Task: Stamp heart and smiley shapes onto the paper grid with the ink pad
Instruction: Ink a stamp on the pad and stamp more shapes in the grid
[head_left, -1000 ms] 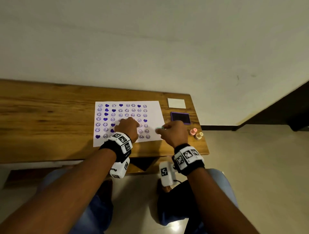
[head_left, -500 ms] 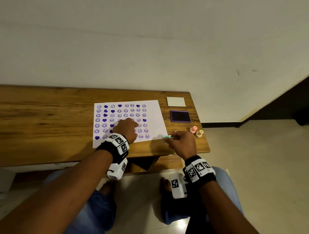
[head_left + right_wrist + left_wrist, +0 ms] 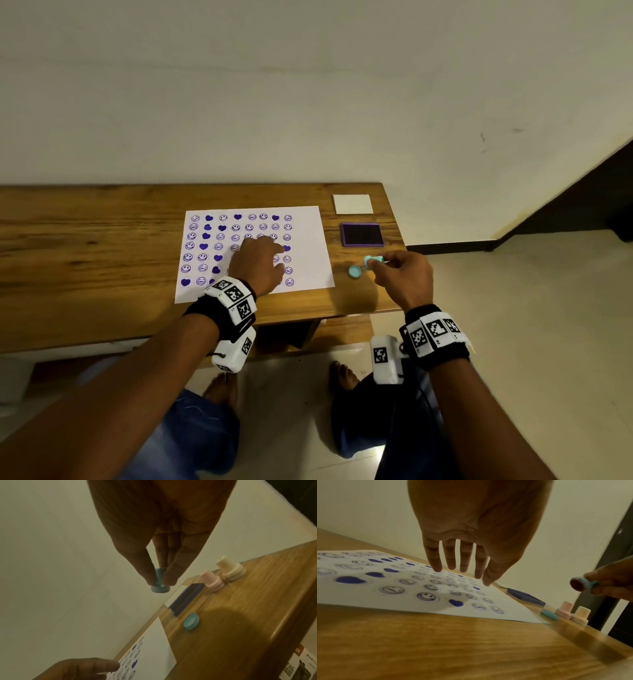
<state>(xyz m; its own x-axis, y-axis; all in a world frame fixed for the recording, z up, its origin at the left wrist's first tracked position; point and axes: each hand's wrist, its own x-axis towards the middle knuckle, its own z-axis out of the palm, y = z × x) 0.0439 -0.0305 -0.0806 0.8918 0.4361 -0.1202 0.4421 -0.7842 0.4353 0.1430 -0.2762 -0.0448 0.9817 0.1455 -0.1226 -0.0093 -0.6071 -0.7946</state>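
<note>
Our left hand [image 3: 259,263] lies with fingers spread and flat on the smooth white paper [image 3: 308,240], which sits on the grained wooden desk [image 3: 85,240]. Our right hand [image 3: 404,277] pinches the round teal stamp [image 3: 371,262] above the desk, near its loose cap [image 3: 355,271] and the rectangular purple ink pad [image 3: 362,234].

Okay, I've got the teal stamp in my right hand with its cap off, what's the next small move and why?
Probably carry the teal stamp back to the ink pad and press its face down on it. The right hand pinches the stamp sideways above the table, its cap lies on the wood, and the pad sits open just beyond. The left hand already rests on the paper.
</note>
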